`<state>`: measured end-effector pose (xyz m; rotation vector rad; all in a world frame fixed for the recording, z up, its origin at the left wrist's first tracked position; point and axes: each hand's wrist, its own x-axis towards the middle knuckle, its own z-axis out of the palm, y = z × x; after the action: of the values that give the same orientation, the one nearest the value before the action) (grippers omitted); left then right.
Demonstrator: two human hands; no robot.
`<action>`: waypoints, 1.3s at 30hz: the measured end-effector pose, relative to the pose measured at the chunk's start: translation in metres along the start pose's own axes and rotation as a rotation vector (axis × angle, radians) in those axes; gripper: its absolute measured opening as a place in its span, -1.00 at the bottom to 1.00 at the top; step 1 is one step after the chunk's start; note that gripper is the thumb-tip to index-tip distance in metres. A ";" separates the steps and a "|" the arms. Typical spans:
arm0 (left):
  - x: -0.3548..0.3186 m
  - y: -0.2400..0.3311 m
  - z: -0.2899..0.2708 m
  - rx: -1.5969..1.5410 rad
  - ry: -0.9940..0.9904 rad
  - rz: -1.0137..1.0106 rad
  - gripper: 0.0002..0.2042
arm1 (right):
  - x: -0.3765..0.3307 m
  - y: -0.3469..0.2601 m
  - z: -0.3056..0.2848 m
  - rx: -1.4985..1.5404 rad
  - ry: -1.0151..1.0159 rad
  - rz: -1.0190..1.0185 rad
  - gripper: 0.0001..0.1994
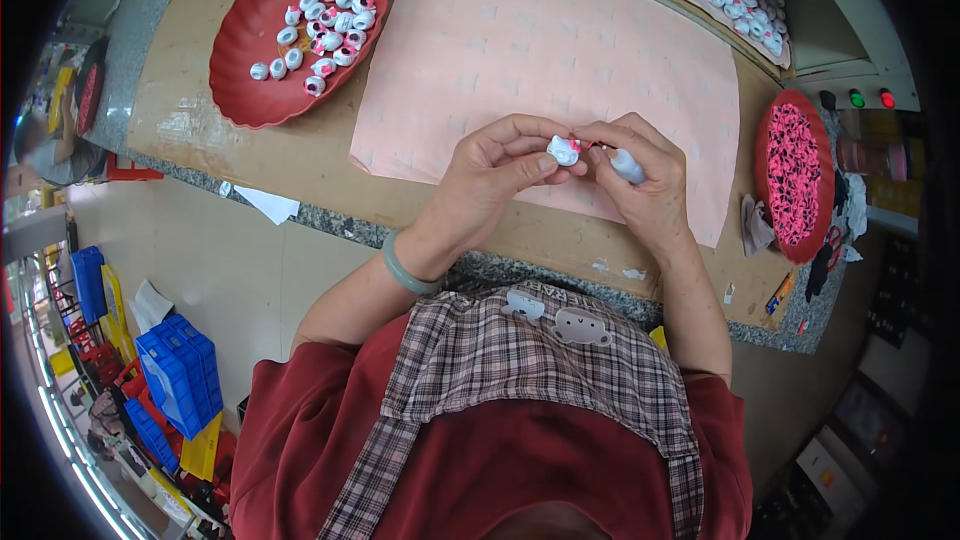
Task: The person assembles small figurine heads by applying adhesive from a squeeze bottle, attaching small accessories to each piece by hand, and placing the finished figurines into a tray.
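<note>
My left hand [490, 165] is closed, pinching a small white cat-head piece [563, 150] with a pink spot at its upper right. My right hand [645, 175] meets it from the other side, thumb and forefinger pressed together right beside the pink spot. Tucked in the curl of that hand is a small pale bottle [628, 166]. A tiny dark-red bit shows at the right fingertips, too small to make out. Both hands are over the near edge of a pale pink sheet [540, 50].
At the left, a red scalloped dish [245, 50] holds several white pieces, some with pink parts. A red dish [823, 155] at the right is full of small pink and black parts. More white and dark pieces [740, 5] lie on a raised shelf. Blue crates [180, 370] stand lower left.
</note>
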<state>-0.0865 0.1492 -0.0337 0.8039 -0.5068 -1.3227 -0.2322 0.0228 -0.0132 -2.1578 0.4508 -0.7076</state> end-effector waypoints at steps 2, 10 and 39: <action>0.000 0.000 0.001 -0.009 -0.002 -0.014 -0.77 | -0.002 -0.001 0.000 -0.026 -0.012 -0.016 -0.82; 0.000 0.001 0.008 -0.130 -0.001 -0.051 -0.78 | -0.012 -0.005 -0.010 0.511 -0.004 0.513 -0.90; -0.004 -0.007 0.011 0.255 -0.002 0.058 -0.73 | -0.027 -0.026 -0.002 0.565 0.086 0.497 -0.91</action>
<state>-0.1003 0.1507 -0.0314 0.9901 -0.7049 -1.2204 -0.2524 0.0519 -0.0014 -1.4149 0.7046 -0.5584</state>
